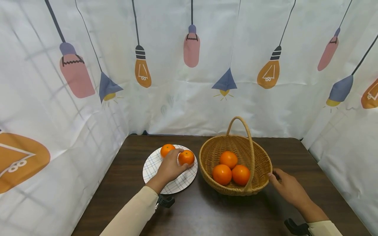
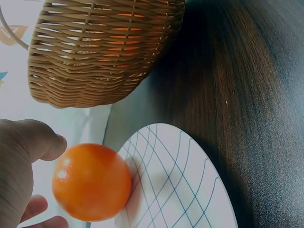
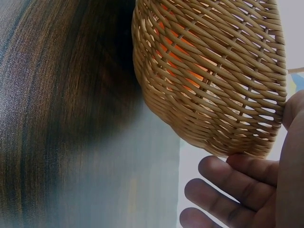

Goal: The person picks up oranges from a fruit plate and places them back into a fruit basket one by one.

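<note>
My left hand (image 1: 172, 166) curls its thumb and fingers around an orange (image 1: 186, 157) at the right side of a white plate (image 1: 177, 187) with a blue grid pattern. In the left wrist view, that orange (image 2: 91, 182) sits against the plate (image 2: 164, 175); whether it is lifted I cannot tell. A second orange (image 1: 167, 149) lies at the plate's far edge, behind the hand. My right hand (image 1: 290, 190) pinches the right rim of a wicker basket (image 1: 262, 160), thumb on the rim and fingers (image 3: 237, 185) outside. Three oranges (image 1: 228, 159) lie in the basket.
The basket's tall arched handle (image 1: 251, 154) rises over its right part. Both things stand on a dark wooden table (image 1: 189, 216). White curtains (image 1: 177, 108) printed with lamps enclose the table at the back and sides.
</note>
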`<state>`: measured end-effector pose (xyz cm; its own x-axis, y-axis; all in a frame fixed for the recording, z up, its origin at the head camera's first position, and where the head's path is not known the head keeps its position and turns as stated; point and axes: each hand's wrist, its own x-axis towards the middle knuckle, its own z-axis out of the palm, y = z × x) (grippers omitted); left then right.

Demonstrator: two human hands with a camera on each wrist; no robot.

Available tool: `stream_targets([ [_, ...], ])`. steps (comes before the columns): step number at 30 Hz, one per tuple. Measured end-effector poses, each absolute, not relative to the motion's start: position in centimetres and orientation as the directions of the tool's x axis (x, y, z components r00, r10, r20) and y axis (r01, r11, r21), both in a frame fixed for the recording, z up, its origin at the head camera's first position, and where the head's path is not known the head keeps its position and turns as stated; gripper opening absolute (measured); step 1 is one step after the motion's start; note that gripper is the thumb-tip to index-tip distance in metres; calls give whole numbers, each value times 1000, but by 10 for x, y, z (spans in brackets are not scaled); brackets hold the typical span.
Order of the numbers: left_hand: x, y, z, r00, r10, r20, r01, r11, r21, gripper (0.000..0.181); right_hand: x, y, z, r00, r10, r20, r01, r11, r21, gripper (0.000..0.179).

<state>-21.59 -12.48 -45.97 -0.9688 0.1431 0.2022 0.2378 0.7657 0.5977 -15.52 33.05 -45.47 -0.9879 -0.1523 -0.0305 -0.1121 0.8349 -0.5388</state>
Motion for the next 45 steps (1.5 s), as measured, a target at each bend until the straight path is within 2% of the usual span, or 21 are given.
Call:
stream_targets([
  [13,-225,-123,-466,-986,102,129,159,795,586,65,-155,329,-455,-988,-152,-17,-120,835,-538,66],
  [45,-238,-115,-480,-988,105,113,151,794,589,70,-155,330,-459,-989,-148,14,-132,830,-541,63],
])
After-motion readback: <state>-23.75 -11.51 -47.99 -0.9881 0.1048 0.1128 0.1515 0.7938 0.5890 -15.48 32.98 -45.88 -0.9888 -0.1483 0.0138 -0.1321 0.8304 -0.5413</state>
